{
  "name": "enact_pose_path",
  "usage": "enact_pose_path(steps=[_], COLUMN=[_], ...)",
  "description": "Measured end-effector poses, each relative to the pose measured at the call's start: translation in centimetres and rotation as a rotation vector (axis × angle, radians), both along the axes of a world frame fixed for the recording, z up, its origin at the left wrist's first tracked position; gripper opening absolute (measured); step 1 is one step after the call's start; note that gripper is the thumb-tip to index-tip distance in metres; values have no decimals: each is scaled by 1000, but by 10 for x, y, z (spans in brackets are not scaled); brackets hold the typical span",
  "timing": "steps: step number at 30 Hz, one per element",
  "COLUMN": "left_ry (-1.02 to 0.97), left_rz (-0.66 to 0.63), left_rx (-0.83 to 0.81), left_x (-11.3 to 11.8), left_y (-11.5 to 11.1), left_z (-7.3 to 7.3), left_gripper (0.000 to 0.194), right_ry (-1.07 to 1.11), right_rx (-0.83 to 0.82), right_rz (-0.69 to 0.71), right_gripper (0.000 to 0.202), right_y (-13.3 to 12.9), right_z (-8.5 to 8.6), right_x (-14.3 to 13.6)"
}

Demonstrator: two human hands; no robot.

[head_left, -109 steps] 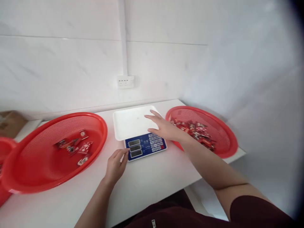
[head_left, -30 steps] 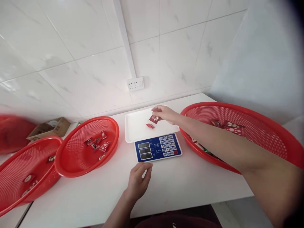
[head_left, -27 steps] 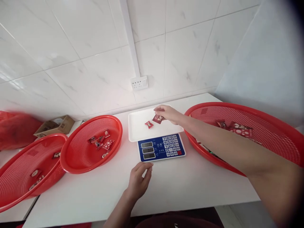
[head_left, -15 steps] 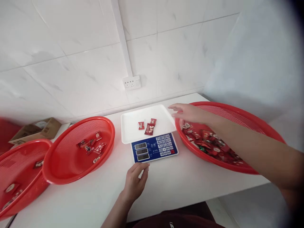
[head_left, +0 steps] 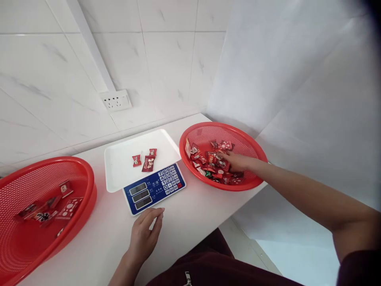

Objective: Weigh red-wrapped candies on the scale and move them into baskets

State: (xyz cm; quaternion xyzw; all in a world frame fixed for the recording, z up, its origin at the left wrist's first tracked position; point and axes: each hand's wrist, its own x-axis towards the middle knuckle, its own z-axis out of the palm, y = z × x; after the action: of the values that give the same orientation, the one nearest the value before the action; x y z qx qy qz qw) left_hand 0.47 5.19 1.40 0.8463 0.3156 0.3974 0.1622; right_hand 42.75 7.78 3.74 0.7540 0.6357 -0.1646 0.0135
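My right hand [head_left: 235, 161] reaches into the right red plastic basket [head_left: 262, 153], touching the wrapped candies [head_left: 208, 169] piled there. Its fingertips are partly lost among the wrappers, so I cannot tell whether they grip one. Just in front of a blue-faced digital scale [head_left: 154, 183], my left hand [head_left: 145, 232] hovers over or rests on the table. It is empty, with loosely curled fingers and the thumb near the index finger. On the scale's white tray [head_left: 119, 167] lie three red candies [head_left: 148, 163], two small and one larger.
At the left, another red basket [head_left: 89, 190] holds several wrapped candies [head_left: 70, 206]. The white table [head_left: 175, 222] runs along a tiled wall with a power socket [head_left: 116, 100]. White sheeting [head_left: 297, 119] covers the right side.
My right hand has moved from beside the tray's right edge down into the right basket. The view has turned to the right. My left hand stays in front of the scale.
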Motion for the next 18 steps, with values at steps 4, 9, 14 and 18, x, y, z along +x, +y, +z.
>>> enact_pose_path(steps=[4, 9, 14, 18], left_ry=[18, 8, -52, -224], left_rz=[-2, 33, 39, -86], left_rx=[-1, -35, -230, -637], left_x=[-2, -9, -6, 15], left_y=[-2, -5, -6, -11], left_z=[-2, -3, 3, 22], left_gripper=[12, 12, 11, 27], right_ry=[241, 620, 1257, 1453], right_rx=[108, 238, 317, 379], right_rz=[-74, -151, -420, -415], right_gripper=[66, 45, 26, 23], right_y=[13, 17, 9, -6], right_z=[20, 50, 67, 73], right_x=[-2, -15, -48, -104])
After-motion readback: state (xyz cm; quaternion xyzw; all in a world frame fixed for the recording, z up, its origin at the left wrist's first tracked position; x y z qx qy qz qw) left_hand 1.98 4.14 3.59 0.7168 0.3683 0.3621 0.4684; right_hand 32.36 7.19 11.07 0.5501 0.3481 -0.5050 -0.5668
